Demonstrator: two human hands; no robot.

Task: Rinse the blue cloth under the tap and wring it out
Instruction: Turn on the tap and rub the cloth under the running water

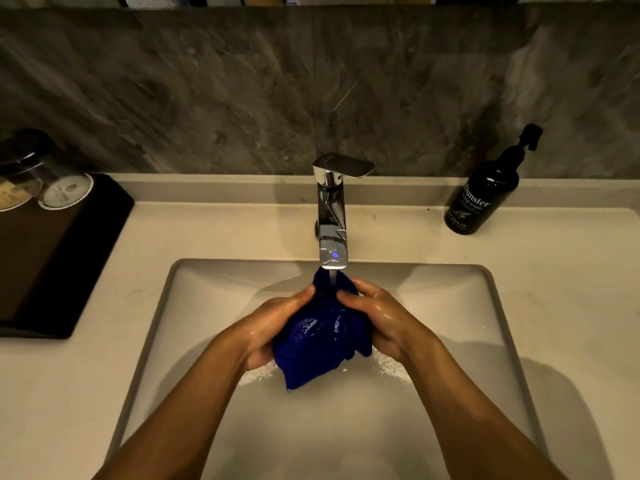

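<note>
Place: a bathroom, likely in a hotel.
Basin: a rectangular pale sink (157,317) sunk into a cream stone surface (554,306).
Tap: a chrome single-lever tap (333,216) running water.
Soap: a black pump bottle labelled hand wash (483,192) by the wall.
Tray: a dark rectangular tray (79,244) holding paper-capped glasses (64,192).
Wall: a grey marbled stone backsplash (242,98).
</note>
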